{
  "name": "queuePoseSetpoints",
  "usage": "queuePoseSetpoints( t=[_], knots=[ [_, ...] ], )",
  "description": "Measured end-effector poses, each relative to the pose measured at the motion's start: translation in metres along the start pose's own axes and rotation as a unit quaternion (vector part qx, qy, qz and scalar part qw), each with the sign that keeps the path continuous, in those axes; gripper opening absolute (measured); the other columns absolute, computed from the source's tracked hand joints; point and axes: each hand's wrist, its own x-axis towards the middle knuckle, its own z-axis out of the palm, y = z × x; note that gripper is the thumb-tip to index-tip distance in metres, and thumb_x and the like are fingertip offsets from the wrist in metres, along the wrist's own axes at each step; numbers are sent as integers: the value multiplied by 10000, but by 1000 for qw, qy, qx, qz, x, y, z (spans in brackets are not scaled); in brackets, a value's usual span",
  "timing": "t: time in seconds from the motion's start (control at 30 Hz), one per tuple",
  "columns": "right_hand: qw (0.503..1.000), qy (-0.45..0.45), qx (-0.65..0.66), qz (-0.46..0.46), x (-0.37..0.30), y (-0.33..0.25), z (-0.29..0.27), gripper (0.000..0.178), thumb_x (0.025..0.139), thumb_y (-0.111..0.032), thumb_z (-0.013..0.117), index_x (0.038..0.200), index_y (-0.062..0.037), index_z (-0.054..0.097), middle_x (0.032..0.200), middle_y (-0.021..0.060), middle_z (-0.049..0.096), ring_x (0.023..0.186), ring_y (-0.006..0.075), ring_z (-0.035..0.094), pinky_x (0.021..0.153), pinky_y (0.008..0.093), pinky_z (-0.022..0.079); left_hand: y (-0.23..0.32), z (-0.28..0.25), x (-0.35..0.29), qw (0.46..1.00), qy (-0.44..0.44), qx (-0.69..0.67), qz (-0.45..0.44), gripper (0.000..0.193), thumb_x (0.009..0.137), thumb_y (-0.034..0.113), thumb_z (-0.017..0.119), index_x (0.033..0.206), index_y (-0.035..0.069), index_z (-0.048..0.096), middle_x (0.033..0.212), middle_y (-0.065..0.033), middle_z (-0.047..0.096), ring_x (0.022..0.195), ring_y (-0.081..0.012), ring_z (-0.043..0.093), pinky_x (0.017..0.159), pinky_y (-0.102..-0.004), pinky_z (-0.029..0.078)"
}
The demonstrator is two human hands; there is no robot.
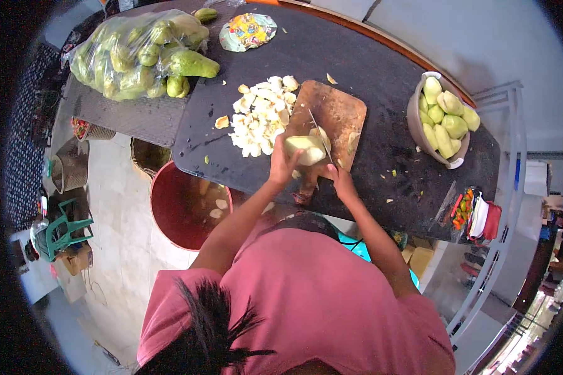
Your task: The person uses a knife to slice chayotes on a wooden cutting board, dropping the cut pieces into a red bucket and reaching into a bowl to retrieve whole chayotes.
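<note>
A peeled, pale green vegetable (305, 150) lies on the wooden cutting board (338, 103), with my left hand (283, 164) closed around its left side. In my right hand (342, 181) is the handle of a knife (327, 150). Its thin blade points away from me and stands at the vegetable's right end, where a cut piece (319, 136) leans against it. Left of the board spreads a heap of pale, cut chunks (263, 115). My fingers partly hide the knife handle.
A clear plastic bag of green vegetables (137, 56) lies at the far left. At the right sits a basin (414, 119) of peeled ones. Near the right edge are small colourful packets (463, 209). Below the table's left edge stands a red tub (169, 206) with pieces inside.
</note>
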Motion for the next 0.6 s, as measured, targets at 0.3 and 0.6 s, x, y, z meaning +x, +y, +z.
queuePoseSetpoints(
  t=[0.3, 0.6],
  knots=[
    [930, -186, 94, 303, 3, -19, -34, 523, 958, -484, 481, 911, 28, 578, 572, 187, 509, 545, 322, 575, 559, 448, 438, -33, -3, 6, 997, 6, 0, -80, 467, 825, 193, 724, 1174, 12, 471, 971, -169, 610, 874, -267, 615, 754, -372, 504],
    [967, -169, -148, 117, -10, -103, -65, 479, 966, -453, 467, 957, 12, 581, 747, 280, 622, 731, 461, 621, 641, 547, 484, -27, 3, 8, 945, -23, -147, -290, 378, 836, 205, 705, 1076, -28, 531, 928, -167, 627, 641, -186, 659, 473, -299, 553]
  ],
)
